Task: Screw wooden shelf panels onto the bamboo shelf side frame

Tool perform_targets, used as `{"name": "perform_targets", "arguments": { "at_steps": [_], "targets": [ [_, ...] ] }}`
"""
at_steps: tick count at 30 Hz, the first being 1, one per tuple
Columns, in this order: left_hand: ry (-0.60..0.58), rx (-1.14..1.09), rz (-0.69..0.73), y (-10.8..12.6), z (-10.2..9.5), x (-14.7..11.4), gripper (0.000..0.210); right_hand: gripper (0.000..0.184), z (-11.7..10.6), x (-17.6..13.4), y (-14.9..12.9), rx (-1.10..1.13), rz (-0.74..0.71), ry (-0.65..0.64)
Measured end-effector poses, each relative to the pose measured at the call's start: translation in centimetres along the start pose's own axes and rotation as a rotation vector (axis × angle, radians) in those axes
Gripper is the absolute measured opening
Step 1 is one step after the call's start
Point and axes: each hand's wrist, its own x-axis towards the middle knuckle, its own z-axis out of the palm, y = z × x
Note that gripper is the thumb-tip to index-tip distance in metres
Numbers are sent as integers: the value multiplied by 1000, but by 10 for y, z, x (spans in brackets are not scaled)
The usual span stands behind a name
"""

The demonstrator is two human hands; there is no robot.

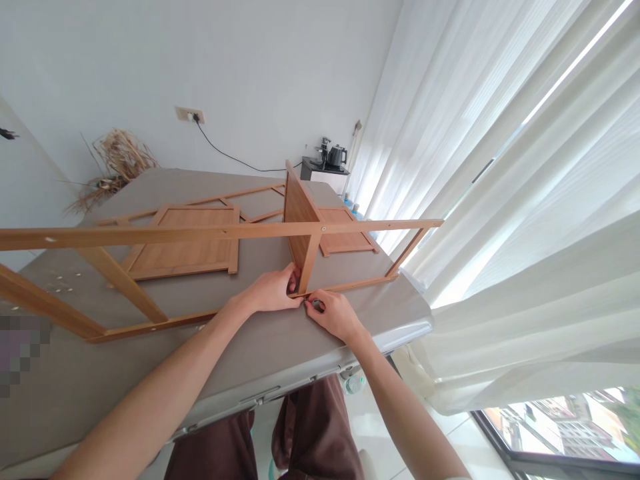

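A long wooden ladder-like side frame (250, 231) stands on its edge across the table. An upright wooden shelf panel (299, 210) meets it at a crossbar (311, 260). My left hand (273, 291) is closed around the lower corner where the panel and frame meet, thumb along the bottom rail. Just right of it, my right hand (336, 315) pinches at the outer side of the same joint, fingertips together. Whatever lies between those fingertips is too small to make out. A screw-like fitting (323, 229) shows at the upper joint.
Two wooden panels, one at left (185, 243) and one at right (345, 227), lie on the grey-covered table (240, 360). Another wooden frame (250, 191) lies behind. Small bits (63, 283) are scattered at left. A kettle (337, 157) stands beyond, and white curtains (480, 167) hang at right.
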Motion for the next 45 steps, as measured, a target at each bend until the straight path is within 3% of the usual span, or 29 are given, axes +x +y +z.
{"name": "perform_targets", "arguments": {
  "at_steps": [18, 24, 27, 32, 37, 45],
  "targets": [
    [-33, 15, -36, 7, -4, -3, 46, 5, -6, -1, -4, 34, -32, -4],
    [-41, 10, -38, 7, -4, -4, 43, 26, -11, -6, -2, 64, -38, 46],
    [-36, 9, -33, 6, -4, -4, 43, 28, -12, -7, -1, 92, -10, 59],
    [-28, 12, -38, 5, -3, -3, 45, 25, -27, -12, -5, 289, 16, -37],
    [-37, -4, -46, 5, -3, -3, 47, 10, -45, -11, -2, 215, 10, -118],
    [-39, -24, -30, 5, -4, -4, 46, 13, -22, -11, 1, 171, -71, -71]
  ]
}}
